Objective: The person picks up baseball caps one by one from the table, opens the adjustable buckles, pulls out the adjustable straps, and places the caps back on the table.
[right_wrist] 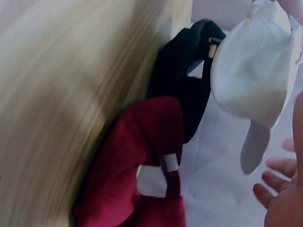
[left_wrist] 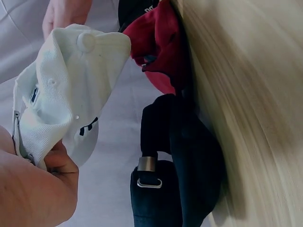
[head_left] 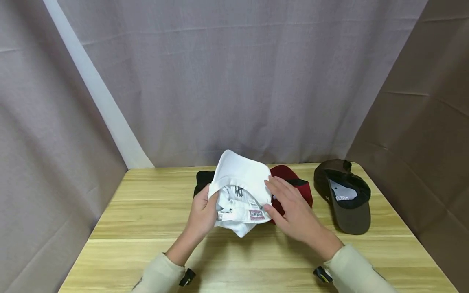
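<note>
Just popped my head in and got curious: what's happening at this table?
A person is handling a white cap above a wooden table. The left hand grips its edge; the right hand is open beside the brim, though whether it touches is hard to tell. A black cap and a red cap lie behind it on the table, with a dark brown cap farther right.

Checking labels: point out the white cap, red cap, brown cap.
White cap (left_wrist: 89,73): left wrist view, on crown.
Red cap (right_wrist: 125,153): right wrist view, on crown.
Brown cap (head_left: 353,217): head view, on brim.
</note>
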### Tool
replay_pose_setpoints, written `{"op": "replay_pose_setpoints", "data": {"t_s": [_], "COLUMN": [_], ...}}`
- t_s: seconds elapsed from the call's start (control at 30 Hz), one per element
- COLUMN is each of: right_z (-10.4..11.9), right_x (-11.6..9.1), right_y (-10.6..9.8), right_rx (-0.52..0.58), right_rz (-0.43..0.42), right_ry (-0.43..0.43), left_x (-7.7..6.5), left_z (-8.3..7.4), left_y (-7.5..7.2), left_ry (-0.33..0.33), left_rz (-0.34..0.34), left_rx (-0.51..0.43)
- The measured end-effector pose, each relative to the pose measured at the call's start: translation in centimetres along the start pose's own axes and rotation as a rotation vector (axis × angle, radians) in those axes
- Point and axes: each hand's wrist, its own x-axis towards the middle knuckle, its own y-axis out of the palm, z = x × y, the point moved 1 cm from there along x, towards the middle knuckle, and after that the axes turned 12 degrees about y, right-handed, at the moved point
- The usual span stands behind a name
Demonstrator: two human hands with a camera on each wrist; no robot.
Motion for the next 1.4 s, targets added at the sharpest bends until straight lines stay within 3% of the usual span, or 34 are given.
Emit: {"op": "replay_pose_setpoints", "data": {"t_s": [0.33, 0.9, 1.07, 1.2, 1.4], "right_z": [3.2, 4.3, 4.4, 4.3, 4.0], "right_x": [-0.6, -0.2, -0.1, -0.2, -0.4], "right_y": [0.3, 1.1, 1.1, 1.1, 1.1], "right_rx": [-0.002, -0.033, 0.09, 0.237, 0.399], "right_rz": [-0.042, -0.131, -0.109, -0.068, 0.054], "right_ry": [-0.321, -0.49, -0.411, -0.263, -0.046], "left_x": [-0.3, -0.6, -0.5, -0.5, -0.6], "left_z": [-0.1, -0.1, 0.1, 0.4, 0.6], "left_y": [0.4, 0.6, 0.5, 0.2, -0.1], "left_ry": [-0.009, -0.089, -0.092, -0.091, -0.125], "left_rz": [-0.002, 0.028, 0.064, 0.08, 0.113], "left_rx": [-0.001, 0.019, 0.084, 0.137, 0.13]}}
